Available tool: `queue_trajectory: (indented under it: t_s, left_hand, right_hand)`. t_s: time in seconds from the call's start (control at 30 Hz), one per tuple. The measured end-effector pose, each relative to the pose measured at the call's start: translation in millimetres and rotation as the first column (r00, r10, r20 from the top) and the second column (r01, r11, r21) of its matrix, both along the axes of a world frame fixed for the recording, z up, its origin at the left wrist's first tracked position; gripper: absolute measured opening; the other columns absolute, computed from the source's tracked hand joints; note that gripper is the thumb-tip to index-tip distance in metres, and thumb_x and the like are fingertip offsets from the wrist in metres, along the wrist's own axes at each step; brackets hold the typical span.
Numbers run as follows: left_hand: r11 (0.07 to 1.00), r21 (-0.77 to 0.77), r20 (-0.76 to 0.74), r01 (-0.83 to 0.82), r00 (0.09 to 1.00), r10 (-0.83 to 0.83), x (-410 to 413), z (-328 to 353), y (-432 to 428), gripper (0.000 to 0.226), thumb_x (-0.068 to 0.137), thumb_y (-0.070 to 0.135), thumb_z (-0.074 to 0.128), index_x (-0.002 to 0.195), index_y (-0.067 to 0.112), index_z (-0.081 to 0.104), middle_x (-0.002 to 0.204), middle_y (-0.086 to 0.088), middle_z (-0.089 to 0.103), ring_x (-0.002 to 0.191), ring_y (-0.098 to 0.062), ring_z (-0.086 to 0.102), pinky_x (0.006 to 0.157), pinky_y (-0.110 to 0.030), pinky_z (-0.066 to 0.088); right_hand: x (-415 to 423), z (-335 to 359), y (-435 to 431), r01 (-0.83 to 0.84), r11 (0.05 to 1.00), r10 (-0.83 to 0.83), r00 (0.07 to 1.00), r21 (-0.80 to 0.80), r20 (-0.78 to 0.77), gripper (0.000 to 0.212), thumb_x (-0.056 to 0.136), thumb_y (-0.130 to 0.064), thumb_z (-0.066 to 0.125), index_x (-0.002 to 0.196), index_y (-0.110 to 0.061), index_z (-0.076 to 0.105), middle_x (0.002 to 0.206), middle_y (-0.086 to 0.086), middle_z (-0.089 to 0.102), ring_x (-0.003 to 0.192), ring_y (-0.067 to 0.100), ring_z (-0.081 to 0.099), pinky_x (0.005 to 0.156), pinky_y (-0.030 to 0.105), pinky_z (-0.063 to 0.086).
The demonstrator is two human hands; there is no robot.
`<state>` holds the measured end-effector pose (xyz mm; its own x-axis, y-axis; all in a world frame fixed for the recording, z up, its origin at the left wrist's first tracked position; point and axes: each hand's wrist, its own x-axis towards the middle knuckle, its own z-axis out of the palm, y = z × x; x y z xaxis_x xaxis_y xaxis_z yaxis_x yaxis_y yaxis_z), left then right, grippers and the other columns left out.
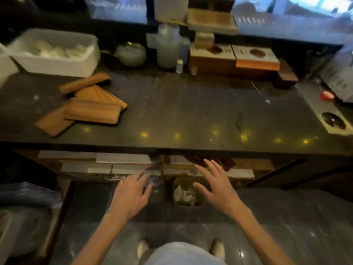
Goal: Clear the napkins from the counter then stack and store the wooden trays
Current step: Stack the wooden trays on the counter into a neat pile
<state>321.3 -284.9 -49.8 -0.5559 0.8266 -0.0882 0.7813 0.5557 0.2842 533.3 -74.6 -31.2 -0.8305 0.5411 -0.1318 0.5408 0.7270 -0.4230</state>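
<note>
Several wooden trays (91,109) lie in a loose, crooked pile on the left part of the dark counter (191,111); one tray (84,84) leans across the top of the pile. A small bin (188,194) on the floor below the counter's front edge holds crumpled white napkins (184,195). My left hand (131,194) hovers left of the bin, fingers spread, holding nothing. My right hand (215,186) hovers over the bin's right side, fingers spread and empty. Both hands are below the counter's edge, in front of the shelf.
A white tub (55,52) of white cloths stands at the back left. A teapot (131,53), bottles (169,48) and wooden boxes (235,58) line the back. A shelf (133,165) under the counter holds flat stacks. A bagged bin (24,213) is at lower left.
</note>
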Motion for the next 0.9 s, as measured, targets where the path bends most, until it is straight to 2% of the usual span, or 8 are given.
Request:
queue_trajectory:
  t_s: [0.13,0.3,0.43,0.57,0.67,0.9]
  left_hand:
    - [0.99,0.002,-0.024,-0.138,0.99,0.138,-52,33,-57,0.047,0.091,0.06,0.03,0.126,0.037,0.051,0.127,0.008,0.06,0.116,-0.012,0.058,0.098,-0.037,0.046]
    - [0.973,0.033,-0.025,-0.228,0.973,0.229,-117,71,-86,0.054,0.093,0.055,0.033,0.137,0.028,0.049,0.144,0.0,0.05,0.134,-0.018,0.043,0.113,-0.038,0.031]
    - [0.954,0.09,0.002,-0.285,0.958,0.286,-152,87,-96,0.051,0.096,0.051,0.036,0.139,0.027,0.047,0.147,0.001,0.046,0.139,-0.017,0.037,0.116,-0.038,0.023]
    - [0.947,0.056,0.013,-0.316,0.949,0.315,-191,86,-99,0.049,0.096,0.051,0.035,0.138,0.029,0.048,0.145,0.004,0.048,0.138,-0.013,0.037,0.116,-0.038,0.023]
    - [0.944,0.04,-0.006,-0.327,0.945,0.328,-230,82,-93,0.046,0.096,0.051,0.035,0.135,0.031,0.05,0.142,0.008,0.05,0.136,-0.011,0.039,0.114,-0.037,0.025]
    - [0.949,0.012,-0.015,-0.314,0.949,0.314,-338,86,-44,0.043,0.097,0.047,0.036,0.133,0.029,0.052,0.134,0.011,0.057,0.126,-0.01,0.05,0.106,-0.034,0.035]
  right_hand:
    - [-69,28,-53,-0.045,0.996,0.042,0.998,-0.081,-0.036,0.061,0.091,-0.062,0.04,0.148,-0.044,0.024,0.161,-0.011,0.008,0.148,0.01,-0.006,0.119,0.038,0.007]
    - [-146,59,-84,-0.134,0.99,0.13,0.988,-0.047,-0.081,0.061,0.092,-0.064,0.035,0.148,-0.044,0.022,0.161,-0.009,0.01,0.148,0.012,-0.005,0.122,0.042,0.008]
    - [-198,72,-82,-0.168,0.984,0.166,0.985,-0.052,-0.055,0.063,0.091,-0.065,0.035,0.148,-0.042,0.024,0.16,-0.008,0.017,0.148,0.013,0.001,0.122,0.044,0.01]
    - [-246,73,-74,-0.162,0.978,0.152,0.985,-0.131,-0.08,0.063,0.089,-0.064,0.038,0.147,-0.042,0.025,0.158,-0.01,0.023,0.148,0.011,0.008,0.121,0.045,0.015]
    - [-283,70,-62,-0.143,0.973,0.126,0.987,-0.183,-0.101,0.062,0.09,-0.062,0.042,0.147,-0.042,0.027,0.157,-0.012,0.025,0.147,0.01,0.011,0.12,0.04,0.017]
    - [-381,62,-19,-0.104,0.961,0.072,0.989,-0.257,-0.132,0.057,0.093,-0.053,0.047,0.145,-0.03,0.038,0.148,-0.008,0.044,0.137,0.007,0.036,0.113,0.032,0.032]
